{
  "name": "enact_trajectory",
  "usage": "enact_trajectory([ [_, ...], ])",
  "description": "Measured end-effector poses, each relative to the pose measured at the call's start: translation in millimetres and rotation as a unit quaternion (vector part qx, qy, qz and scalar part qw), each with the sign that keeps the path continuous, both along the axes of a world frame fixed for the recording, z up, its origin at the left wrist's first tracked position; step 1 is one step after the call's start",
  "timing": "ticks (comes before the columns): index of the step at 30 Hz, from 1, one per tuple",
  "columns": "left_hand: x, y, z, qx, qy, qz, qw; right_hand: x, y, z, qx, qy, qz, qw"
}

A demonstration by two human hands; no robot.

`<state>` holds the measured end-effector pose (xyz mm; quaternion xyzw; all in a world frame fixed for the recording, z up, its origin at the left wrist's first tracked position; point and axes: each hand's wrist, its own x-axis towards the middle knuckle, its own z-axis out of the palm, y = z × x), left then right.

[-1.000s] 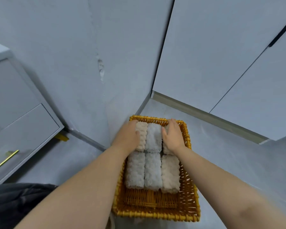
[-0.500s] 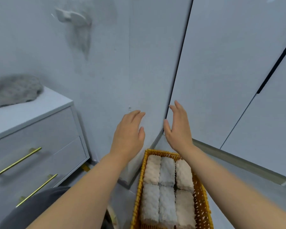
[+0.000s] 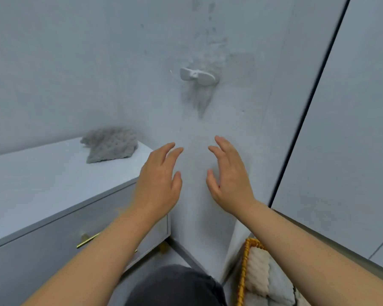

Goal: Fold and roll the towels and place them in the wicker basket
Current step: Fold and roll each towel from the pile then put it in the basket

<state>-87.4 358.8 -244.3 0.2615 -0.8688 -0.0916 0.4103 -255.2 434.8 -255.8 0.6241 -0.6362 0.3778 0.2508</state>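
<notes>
**One loose towel on the surface, both grips empty**

The left grip (image 3: 157, 184) and the right grip (image 3: 229, 182) hang in the air in front of the wall (image 3: 75, 62). Their fingers are spread and relaxed, the palms face each other, and they grasp nothing.

The grey towel (image 3: 111, 145) lies crumpled at the far right corner of the surface (image 3: 42, 180), close against the wall and well apart from both grips. It looks like a thick, nubbly pile: probably light, soft and limp, and not slippery or fragile. Lifted from the middle it would likely sag and bunch. Pinching two neighbouring corners, or one edge with both grips, should let it hang flat for folding.

The wicker basket (image 3: 243, 263) sits on the floor at the lower right. It already holds rolled towels (image 3: 258, 268), pale and packed side by side. The right forearm hides much of it.

The surface is the smooth white top of a drawer unit with a brass handle (image 3: 87, 239). A white hook (image 3: 197, 76) is fixed to the scuffed wall above. Plain door panels (image 3: 352, 129) close off the right side.
</notes>
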Motion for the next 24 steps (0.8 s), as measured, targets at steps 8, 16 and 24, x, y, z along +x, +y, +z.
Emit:
enact_trajectory([
  [8,81.8,-97.5,-5.8,0.036,-0.136,0.156,0.978,70.1,-85.0,-16.1,0.074,-0.031,0.022,0.997],
  [16,132.8,-174.5,-32.1,0.188,-0.206,0.198,0.939,124.9,-174.0,-21.3,0.203,-0.143,0.014,0.969],
  [24,150.2,-198.2,-40.5,0.271,-0.091,0.191,0.939,139.8,-257.0,-34.0,0.340,-0.151,-0.101,0.923],
])
